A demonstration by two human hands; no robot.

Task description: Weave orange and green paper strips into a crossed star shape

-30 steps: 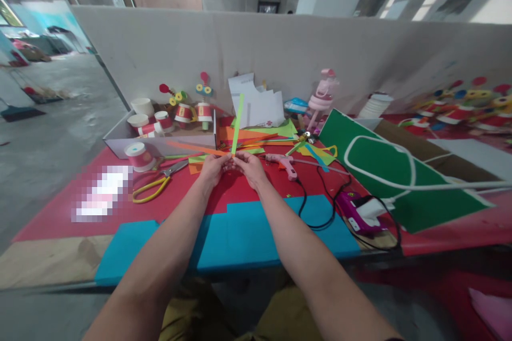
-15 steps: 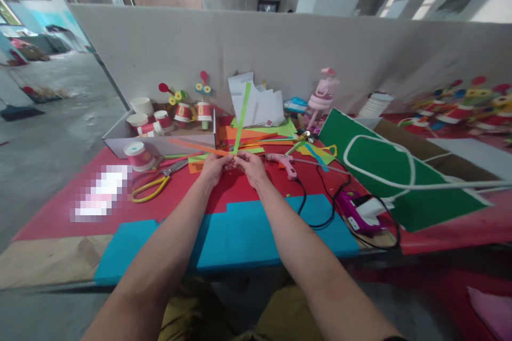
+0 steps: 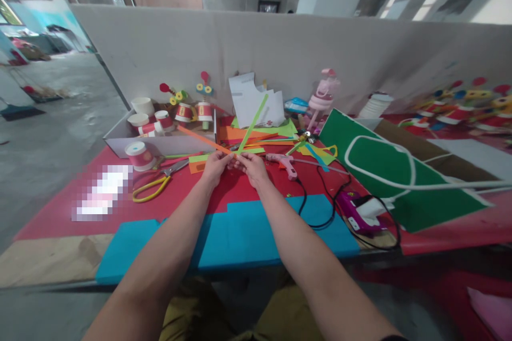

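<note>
My left hand (image 3: 216, 167) pinches the near end of an orange paper strip (image 3: 200, 139), which points up and to the left. Close beside it, my right hand (image 3: 250, 167) grips a green paper strip (image 3: 254, 121) that slants up and to the right. Both strips come together between my fingertips, where their ends are hidden. A pink glue gun (image 3: 285, 164) lies on the red tabletop just right of my right hand. To the left of my hands rest yellow-handled scissors (image 3: 154, 188).
A white box (image 3: 160, 145) holds paper cups and cup figures; another paper cup (image 3: 140, 156) stands before it. Coloured paper sheets (image 3: 290, 127) lie behind my hands. Blue sheets (image 3: 256, 234) cover the front edge. At right are a purple power box (image 3: 356, 216), black cable and green board (image 3: 384, 170).
The green strip has tilted to the right. The orange strip's far end has swung upward. My hands have stayed in nearly the same place.
</note>
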